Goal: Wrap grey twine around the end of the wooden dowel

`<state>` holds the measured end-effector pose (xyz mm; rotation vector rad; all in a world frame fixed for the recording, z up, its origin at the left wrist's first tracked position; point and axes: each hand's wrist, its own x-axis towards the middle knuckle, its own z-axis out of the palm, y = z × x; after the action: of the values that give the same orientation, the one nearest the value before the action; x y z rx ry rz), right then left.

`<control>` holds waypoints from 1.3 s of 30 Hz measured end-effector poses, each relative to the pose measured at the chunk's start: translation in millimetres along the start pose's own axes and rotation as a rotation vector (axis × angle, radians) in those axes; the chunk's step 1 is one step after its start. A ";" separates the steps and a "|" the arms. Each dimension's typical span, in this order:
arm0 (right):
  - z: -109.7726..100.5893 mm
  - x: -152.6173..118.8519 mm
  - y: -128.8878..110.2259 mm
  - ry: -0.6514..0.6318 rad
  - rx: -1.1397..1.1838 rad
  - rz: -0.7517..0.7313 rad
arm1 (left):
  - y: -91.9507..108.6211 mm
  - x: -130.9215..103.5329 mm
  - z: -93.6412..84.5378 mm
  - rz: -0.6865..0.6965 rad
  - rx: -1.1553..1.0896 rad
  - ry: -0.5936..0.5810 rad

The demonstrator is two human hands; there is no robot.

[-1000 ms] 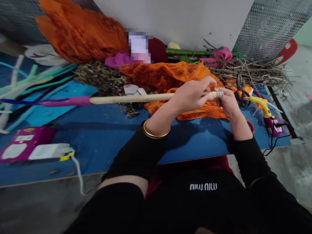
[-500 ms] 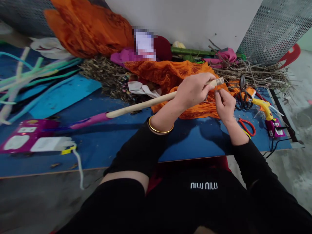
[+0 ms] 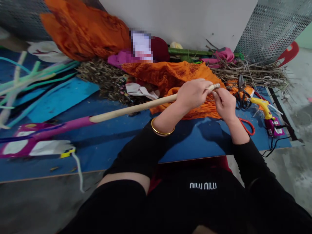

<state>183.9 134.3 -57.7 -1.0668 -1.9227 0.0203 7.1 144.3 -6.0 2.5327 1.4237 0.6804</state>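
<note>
A long pale wooden stick slants over the table, its far left part covered in a purple wrap. My left hand is closed around the stick close to its right end. Several turns of a thin strand circle that tip. Just beside the tip, my right hand is pinched, its fingertips up against the stick; the strand's free length is mostly hidden by the fingers. Orange patterned cloth lies behind and under both hands.
Right of my hands lie black-handled cutters, a red-handled tool and a yellow glue gun with a cable. Dry twigs line the back. Coloured foam strips and a purple box are at left.
The stick has shifted left and slightly down, its purple wrap now reaching over the box. My right hand has come up closer to the tip and my left hand. The view has turned slightly.
</note>
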 end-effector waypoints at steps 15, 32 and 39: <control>-20.1 12.8 7.9 0.048 0.181 0.081 | 7.1 -4.3 -6.1 0.157 0.059 -0.180; 9.8 6.4 16.5 -0.213 0.893 0.677 | 4.9 -8.1 -20.5 0.161 -0.191 -0.021; 16.0 2.1 2.1 -0.048 0.529 0.390 | 2.8 -4.9 -21.7 0.008 -0.155 0.092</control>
<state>173.4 143.1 -66.6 -1.0541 -1.5885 0.7360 -2.9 136.8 12.6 2.4178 1.3325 0.8835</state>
